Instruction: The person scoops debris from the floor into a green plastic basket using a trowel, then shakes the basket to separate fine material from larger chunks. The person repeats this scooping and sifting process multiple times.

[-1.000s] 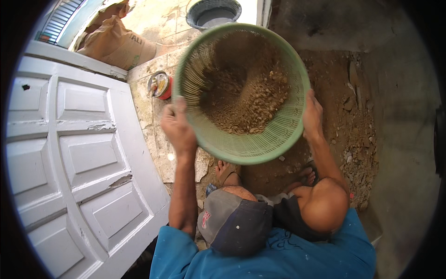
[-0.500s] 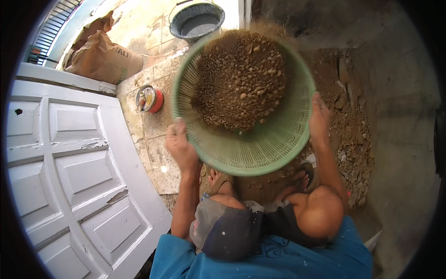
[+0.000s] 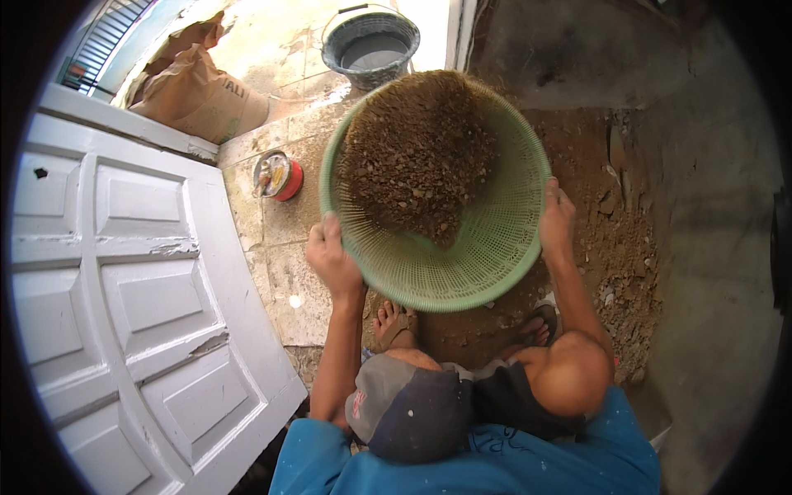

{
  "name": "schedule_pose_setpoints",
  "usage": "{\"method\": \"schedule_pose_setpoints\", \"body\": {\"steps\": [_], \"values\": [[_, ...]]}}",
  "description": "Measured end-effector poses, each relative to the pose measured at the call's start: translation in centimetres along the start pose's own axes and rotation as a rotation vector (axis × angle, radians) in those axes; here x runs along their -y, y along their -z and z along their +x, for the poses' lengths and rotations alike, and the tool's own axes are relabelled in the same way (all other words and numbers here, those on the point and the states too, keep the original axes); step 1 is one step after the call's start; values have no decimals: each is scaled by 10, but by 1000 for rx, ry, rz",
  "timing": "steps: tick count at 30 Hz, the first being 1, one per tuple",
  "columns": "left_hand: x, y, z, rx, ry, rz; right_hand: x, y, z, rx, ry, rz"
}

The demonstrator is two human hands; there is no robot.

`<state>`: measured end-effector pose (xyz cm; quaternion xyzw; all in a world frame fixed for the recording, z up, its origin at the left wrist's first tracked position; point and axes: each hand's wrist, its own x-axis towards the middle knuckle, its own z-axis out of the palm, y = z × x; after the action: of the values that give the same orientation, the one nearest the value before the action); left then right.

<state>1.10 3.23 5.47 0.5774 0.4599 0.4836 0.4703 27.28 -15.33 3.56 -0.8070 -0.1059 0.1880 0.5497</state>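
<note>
A round green plastic basket (image 3: 487,256) with slotted, sieve-like walls is held up in front of my knees. Brown gravelly sand (image 3: 417,157) is heaped toward its far left side, slightly blurred. My left hand (image 3: 334,256) grips the rim at the lower left. On the right, my right hand (image 3: 558,216) has its fingers wrapped over the rim. The basket hides the ground right beneath it.
A white panelled door (image 3: 157,297) stands at the left. On the tiles are a red tin (image 3: 290,180), a black bucket (image 3: 371,54) of grey stuff and a brown paper sack (image 3: 198,99). Rubble (image 3: 623,272) lies along the right wall (image 3: 709,247).
The whole view has shifted slightly. The sand heap has slid and settled differently in the basket, with fewer pale stones showing on top. Both hands keep their hold on the rim.
</note>
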Motion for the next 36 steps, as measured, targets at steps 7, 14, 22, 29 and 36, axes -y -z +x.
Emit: {"method": "schedule_pose_setpoints", "body": {"steps": [7,14,22,29,36], "values": [[30,-2,10,-31,125,-251,14,3,20,-25,34,-72],[27,2,0,-32,77,-329,-1,5,11,-83,162,144],[21,-8,39,-17,607,-689,84,22,11,-130,679,138],[68,-64,36,318,677,-563,153,14,-17,-213,979,-12],[110,-98,42,526,901,-929,150,9,-30,-221,1503,-469]]}}
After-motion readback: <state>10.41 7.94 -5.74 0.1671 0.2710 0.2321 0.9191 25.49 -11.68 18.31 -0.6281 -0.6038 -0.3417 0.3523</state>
